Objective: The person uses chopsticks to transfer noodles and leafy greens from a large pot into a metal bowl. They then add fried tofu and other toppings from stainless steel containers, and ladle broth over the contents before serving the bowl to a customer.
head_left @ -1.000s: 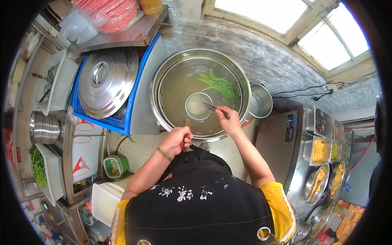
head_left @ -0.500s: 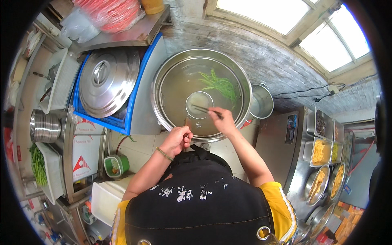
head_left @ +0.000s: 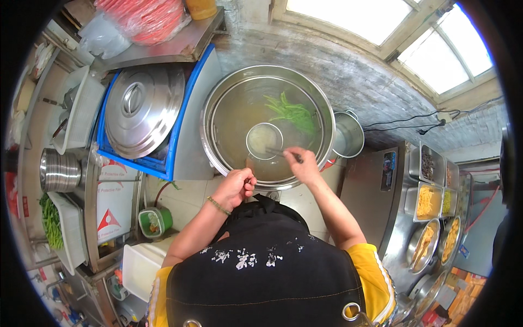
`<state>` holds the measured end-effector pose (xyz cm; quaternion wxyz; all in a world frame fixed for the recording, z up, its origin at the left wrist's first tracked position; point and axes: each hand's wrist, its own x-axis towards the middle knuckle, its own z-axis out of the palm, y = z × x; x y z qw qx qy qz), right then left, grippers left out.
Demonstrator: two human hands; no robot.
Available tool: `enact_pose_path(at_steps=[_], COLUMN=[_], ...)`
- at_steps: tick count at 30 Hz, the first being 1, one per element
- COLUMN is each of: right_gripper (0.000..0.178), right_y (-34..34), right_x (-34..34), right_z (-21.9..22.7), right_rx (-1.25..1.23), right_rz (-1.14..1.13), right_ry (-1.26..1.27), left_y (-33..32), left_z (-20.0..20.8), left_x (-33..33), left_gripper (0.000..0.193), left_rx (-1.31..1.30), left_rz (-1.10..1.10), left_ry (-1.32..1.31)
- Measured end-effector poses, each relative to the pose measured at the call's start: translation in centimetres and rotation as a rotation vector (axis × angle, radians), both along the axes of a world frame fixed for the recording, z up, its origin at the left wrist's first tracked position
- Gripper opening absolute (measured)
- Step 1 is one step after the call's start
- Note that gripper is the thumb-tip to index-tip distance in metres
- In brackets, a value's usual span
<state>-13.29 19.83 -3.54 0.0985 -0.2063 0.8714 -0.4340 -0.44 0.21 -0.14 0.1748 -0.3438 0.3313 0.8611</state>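
Note:
A large round steel pot [head_left: 205,121] in front of me holds cloudy liquid. Near its front side a small round strainer [head_left: 265,123] sits in the liquid, with a pale mass inside that looks like noodles. My left hand [head_left: 235,186] is closed round the strainer's handle by the pot's near rim. Dark chopsticks [head_left: 283,153] are gripped in my right hand [head_left: 304,166], their tips inside the strainer. Long green leafy vegetables [head_left: 293,113] float in the pot's right half, apart from both hands.
A steel lid [head_left: 144,109] rests on a blue-edged unit to the left. A tall metal pail [head_left: 349,134] stands right of the pot, against the wall. Food trays [head_left: 426,203] and bowls line the right counter. A green bin [head_left: 155,222] stands on the floor.
My right hand has shifted slightly right and toward me, and the chopsticks now lie flatter with their tips lower in the strainer. My left hand has barely moved.

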Motion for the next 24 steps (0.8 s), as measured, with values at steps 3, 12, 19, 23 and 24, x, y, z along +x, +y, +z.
enact_pose_path(at_steps=[3,12,19,23,24], right_gripper=[0.02,0.02,0.019,0.021,0.022], right_y=[-0.4,-0.2,0.8,0.9,0.9], right_x=[-0.1,-0.3,-1.8,-1.2,-1.1], right_z=[0.5,-1.6,1.4,1.3,0.6], right_rx=[-0.138,-0.137,-0.199,-0.123,-0.107], right_rz=[-0.075,-0.104,-0.166,-0.182,-0.184], right_ry=[-0.192,-0.16,-0.085,-0.087,-0.072], left_y=[0.1,0.4,-1.3,-1.3,-1.3], left_z=[0.0,0.7,0.1,-3.5,-4.4], left_x=[0.2,0.4,0.8,-0.5,-0.9], left_gripper=[0.011,0.009,0.01,0.01,0.01], left_rx=[0.011,0.007,0.041,0.063,0.059], left_rz=[-0.021,-0.043,0.0,0.004,0.0], left_ry=[-0.001,0.007,-0.032,-0.055,-0.064])
